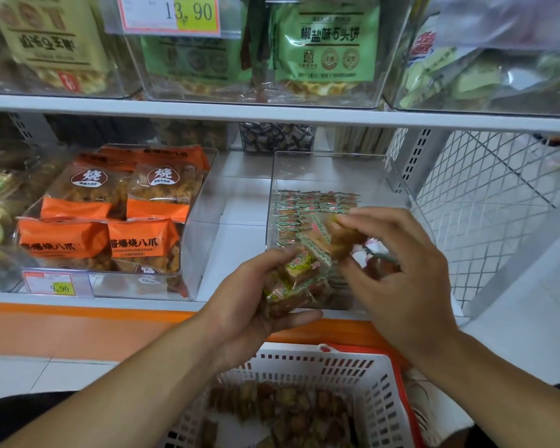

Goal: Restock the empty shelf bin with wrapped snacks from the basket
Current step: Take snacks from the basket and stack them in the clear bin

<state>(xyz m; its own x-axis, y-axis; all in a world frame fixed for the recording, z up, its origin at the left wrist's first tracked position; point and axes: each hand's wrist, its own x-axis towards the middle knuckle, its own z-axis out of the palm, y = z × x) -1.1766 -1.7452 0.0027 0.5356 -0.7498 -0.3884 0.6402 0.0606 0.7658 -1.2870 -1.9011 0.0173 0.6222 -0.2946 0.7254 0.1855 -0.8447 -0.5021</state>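
I saw a white shelf (240, 244) that carried two clear bins: the left bin (201, 227) held orange packets (143, 240), the right bin (398, 185) held small wrapped snacks (301, 205).

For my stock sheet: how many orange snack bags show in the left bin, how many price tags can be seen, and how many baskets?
Orange snack bags: 4
Price tags: 2
White baskets: 1
Total: 7

Bare forearms (no sleeves); perhaps dark trousers
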